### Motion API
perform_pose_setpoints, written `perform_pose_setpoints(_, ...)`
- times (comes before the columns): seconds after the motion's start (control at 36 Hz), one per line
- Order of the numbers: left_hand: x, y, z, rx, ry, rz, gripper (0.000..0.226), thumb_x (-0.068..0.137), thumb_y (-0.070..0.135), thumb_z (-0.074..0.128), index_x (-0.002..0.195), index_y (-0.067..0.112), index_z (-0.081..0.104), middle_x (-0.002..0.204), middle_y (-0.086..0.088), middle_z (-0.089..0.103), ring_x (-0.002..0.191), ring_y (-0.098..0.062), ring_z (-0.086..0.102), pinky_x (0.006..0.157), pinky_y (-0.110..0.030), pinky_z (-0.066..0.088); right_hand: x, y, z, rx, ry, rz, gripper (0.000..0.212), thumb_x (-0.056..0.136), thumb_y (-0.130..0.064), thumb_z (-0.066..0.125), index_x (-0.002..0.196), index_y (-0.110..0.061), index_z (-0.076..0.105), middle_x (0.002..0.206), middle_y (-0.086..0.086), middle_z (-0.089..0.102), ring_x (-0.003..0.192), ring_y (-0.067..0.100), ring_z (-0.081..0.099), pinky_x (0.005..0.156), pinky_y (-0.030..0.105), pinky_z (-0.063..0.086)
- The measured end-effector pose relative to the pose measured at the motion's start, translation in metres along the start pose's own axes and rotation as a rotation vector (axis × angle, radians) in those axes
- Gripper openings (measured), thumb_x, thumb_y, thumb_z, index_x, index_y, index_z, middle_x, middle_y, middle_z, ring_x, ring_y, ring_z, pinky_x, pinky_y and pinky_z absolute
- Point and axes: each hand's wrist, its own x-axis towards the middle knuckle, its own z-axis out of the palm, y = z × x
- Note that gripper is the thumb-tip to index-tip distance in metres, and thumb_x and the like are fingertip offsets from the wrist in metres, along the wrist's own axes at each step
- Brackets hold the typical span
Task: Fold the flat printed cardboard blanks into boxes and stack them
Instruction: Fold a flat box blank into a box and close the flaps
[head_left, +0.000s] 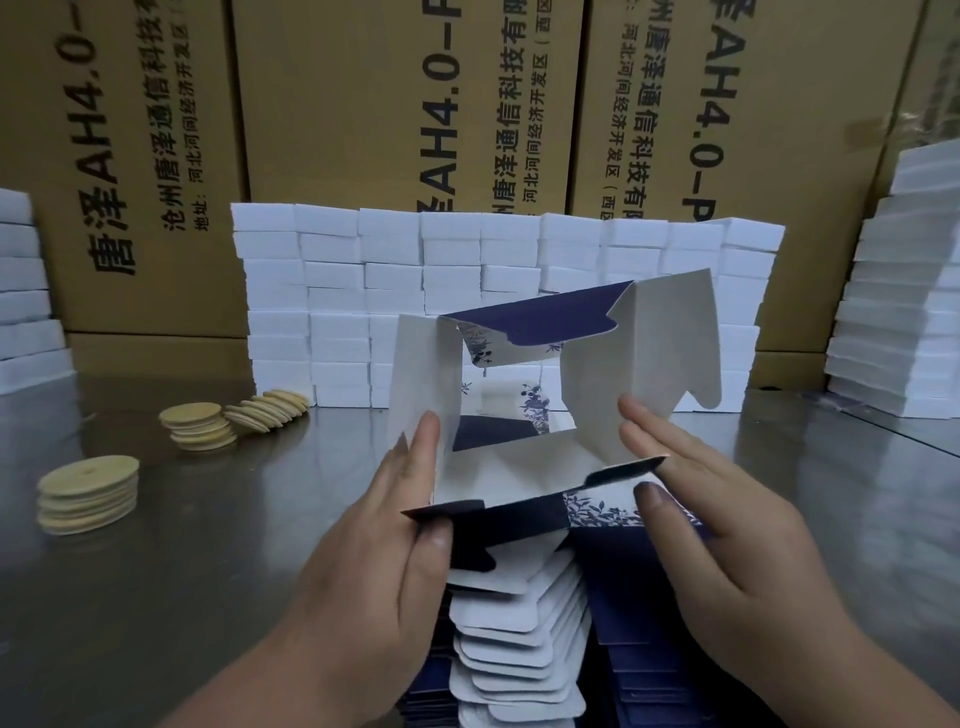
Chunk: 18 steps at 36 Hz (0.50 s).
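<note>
We hold a half-opened box blank (540, 395) between our left hand (400, 525) and right hand (711, 514), each pinching a near corner; next, flaps need tucking.

Matt white-and-navy printed cardboard blank (519, 395), glossy brushed-metal table (208, 545), brown corrugated cartons (363, 104)

Packing workshop/warehouse: big brown shipping cartons (363, 130) w/ printed text behind, white boxes (467, 291) stacked in rows, steel table (182, 545).
</note>
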Motion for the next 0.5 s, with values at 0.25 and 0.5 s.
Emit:
perform_pose_setpoints(0.25, 0.005, 0.002, 0.002, 0.047, 0.119, -0.022, 0.051, 0.075, 0.061, 0.015, 0.124, 0.053, 0.007, 0.127, 0.042, 0.012, 0.103, 0.043, 0.006, 0.081, 0.013, 0.015, 0.003, -0.004, 0.002, -0.158, 0.143, -0.109, 0.027, 0.085, -0.016, 0.051, 0.101, -0.012, 0.072, 0.117, -0.024, 0.053, 0.106, -0.003, 0.054, 0.092, 0.004, 0.038)
perform_pose_setpoints(0.5, 0.005, 0.009, 0.000, 0.033, 0.288, -0.069, 0.047, 0.081, 0.033, 0.052, 0.115, 0.056, 0.030, 0.107, 0.037, 0.047, 0.107, 0.014, 0.042, 0.073, 0.011, 0.026, 0.002, -0.007, 0.003, -0.209, 0.162, -0.079, 0.029, 0.084, -0.018, 0.048, 0.098, -0.010, 0.073, 0.104, -0.017, 0.066, 0.099, 0.000, 0.058, 0.089, 0.003, 0.037)
